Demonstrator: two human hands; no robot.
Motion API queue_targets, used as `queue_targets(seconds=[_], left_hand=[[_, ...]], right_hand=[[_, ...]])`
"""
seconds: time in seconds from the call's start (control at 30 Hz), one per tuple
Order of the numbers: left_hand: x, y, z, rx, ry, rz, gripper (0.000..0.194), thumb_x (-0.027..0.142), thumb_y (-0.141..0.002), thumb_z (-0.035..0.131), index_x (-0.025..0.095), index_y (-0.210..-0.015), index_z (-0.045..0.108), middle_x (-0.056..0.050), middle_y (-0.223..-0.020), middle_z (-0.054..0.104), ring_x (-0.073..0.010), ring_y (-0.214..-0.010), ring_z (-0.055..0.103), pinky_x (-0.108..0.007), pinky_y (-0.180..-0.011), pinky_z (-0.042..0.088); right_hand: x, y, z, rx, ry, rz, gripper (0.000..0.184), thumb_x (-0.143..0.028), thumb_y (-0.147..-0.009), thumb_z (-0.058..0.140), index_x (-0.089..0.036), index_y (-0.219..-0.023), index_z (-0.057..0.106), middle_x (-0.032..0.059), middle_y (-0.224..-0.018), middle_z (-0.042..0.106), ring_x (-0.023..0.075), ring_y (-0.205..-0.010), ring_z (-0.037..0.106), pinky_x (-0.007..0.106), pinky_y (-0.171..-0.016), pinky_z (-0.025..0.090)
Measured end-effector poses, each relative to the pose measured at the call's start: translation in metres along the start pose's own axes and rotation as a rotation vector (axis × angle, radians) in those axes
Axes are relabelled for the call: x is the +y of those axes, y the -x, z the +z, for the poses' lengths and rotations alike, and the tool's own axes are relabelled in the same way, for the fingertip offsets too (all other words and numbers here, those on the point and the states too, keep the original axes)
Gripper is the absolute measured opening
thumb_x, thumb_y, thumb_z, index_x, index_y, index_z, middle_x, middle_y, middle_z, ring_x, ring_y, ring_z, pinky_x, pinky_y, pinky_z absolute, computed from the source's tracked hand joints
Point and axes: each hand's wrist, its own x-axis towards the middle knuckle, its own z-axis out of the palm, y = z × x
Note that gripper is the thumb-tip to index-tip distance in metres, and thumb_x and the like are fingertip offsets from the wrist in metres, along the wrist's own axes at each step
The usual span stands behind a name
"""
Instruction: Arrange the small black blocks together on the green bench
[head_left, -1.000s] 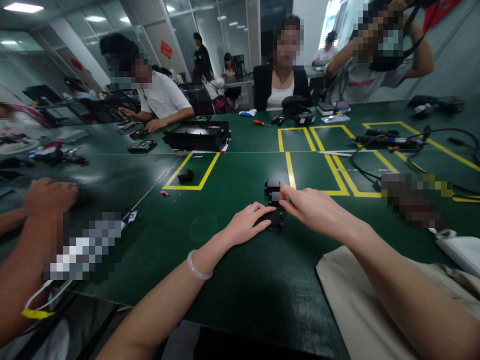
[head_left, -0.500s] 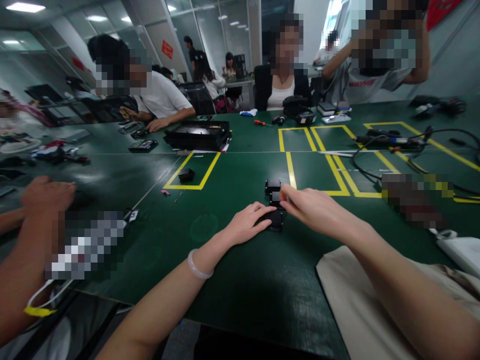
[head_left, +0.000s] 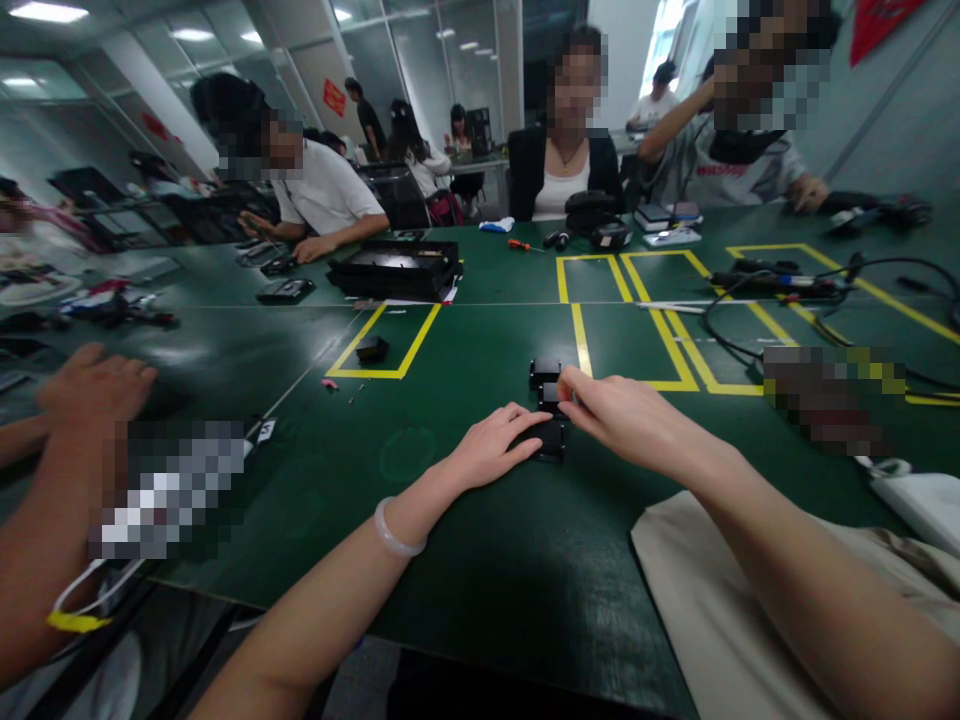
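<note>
Three small black box-shaped parts stand in a short row on the green table. My left hand [head_left: 499,445], a pale bangle on its wrist, has its thumb and fingers about the nearest black block [head_left: 553,442], steadying it on the table. My right hand [head_left: 622,412] is closed in a pinch at the right edge of the middle black block [head_left: 549,397]. Its fingertips hide whatever is between them. The farthest black block [head_left: 545,372] sits just beyond, touched by neither hand.
Yellow tape [head_left: 585,345] marks rectangles on the table [head_left: 480,560]. Another black block [head_left: 371,348] lies inside one at left. Farther off are a black tray [head_left: 397,270], an orange screwdriver [head_left: 521,245] and cables [head_left: 709,310]. A co-worker's hand [head_left: 97,390] is at left; beige cloth [head_left: 675,560] lies at right.
My two hands stay almost still at the black blocks. Across the table at right, a person has lowered one arm to the table. The co-worker's hand at left has shifted slightly.
</note>
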Motion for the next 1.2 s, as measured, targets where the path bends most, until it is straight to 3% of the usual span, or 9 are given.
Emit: queue_targets(seconds=[0.13,0.33,0.6,0.8,1.03,1.2], left_hand=[[0.0002,0.0002,-0.0001,-0.002,0.004,-0.002,0.042,0.044,-0.097,0.036,0.032,-0.136,0.042,-0.005,-0.118,0.05,-0.0213,-0.108,0.051,-0.036,-0.092,0.045],[-0.0009,0.0003,0.001,0.0,0.006,-0.005,0.042,0.045,-0.097,0.036,0.032,-0.136,0.042,-0.004,-0.118,0.05,-0.0211,-0.108,0.051,-0.036,-0.092,0.046],[0.0006,0.0007,-0.0007,0.001,0.004,0.002,0.042,0.044,-0.097,0.036,0.032,-0.137,0.041,-0.005,-0.118,0.05,-0.0213,-0.109,0.051,-0.036,-0.093,0.045],[-0.0006,0.0004,0.0012,0.007,0.004,-0.003,0.041,0.043,-0.097,0.038,0.033,-0.136,0.042,-0.004,-0.117,0.051,-0.0206,-0.108,0.051,-0.036,-0.093,0.045],[0.0001,0.0003,0.0001,0.002,0.01,-0.002,0.041,0.044,-0.097,0.037,0.033,-0.136,0.042,-0.004,-0.119,0.05,-0.0212,-0.108,0.051,-0.036,-0.093,0.045],[-0.0002,-0.0001,0.0005,0.003,0.002,-0.006,0.041,0.044,-0.097,0.037,0.032,-0.135,0.043,-0.004,-0.118,0.05,-0.0211,-0.107,0.051,-0.036,-0.092,0.046]], right_hand=[[0.0006,0.0006,-0.0009,-0.001,-0.04,-0.028,0.014,-0.028,-0.094,0.038,-0.021,-0.102,0.046,0.0014,-0.073,0.061,0.0152,-0.061,0.054,0.025,-0.051,0.022],[-0.0025,-0.001,0.0,0.024,0.049,0.051,0.023,-0.039,-0.095,0.035,-0.021,-0.098,0.049,0.0018,-0.068,0.06,0.0162,-0.057,0.053,0.025,-0.05,0.022],[0.0004,-0.0005,0.0002,0.016,-0.024,-0.015,0.015,-0.029,-0.093,0.036,-0.021,-0.103,0.045,0.001,-0.072,0.061,0.0156,-0.059,0.053,0.025,-0.051,0.023],[-0.0029,-0.0014,-0.0006,0.024,0.053,0.058,0.022,-0.039,-0.095,0.035,-0.021,-0.099,0.048,0.0027,-0.07,0.061,0.0172,-0.059,0.055,0.025,-0.05,0.022],[0.0003,-0.0007,-0.0004,0.006,-0.022,-0.008,0.015,-0.029,-0.094,0.037,-0.021,-0.103,0.045,0.0017,-0.073,0.062,0.0159,-0.06,0.054,0.025,-0.051,0.023],[-0.002,-0.0017,-0.0003,0.029,0.023,0.044,0.021,-0.039,-0.095,0.035,-0.021,-0.1,0.046,0.0025,-0.072,0.062,0.018,-0.061,0.056,0.025,-0.051,0.024]])
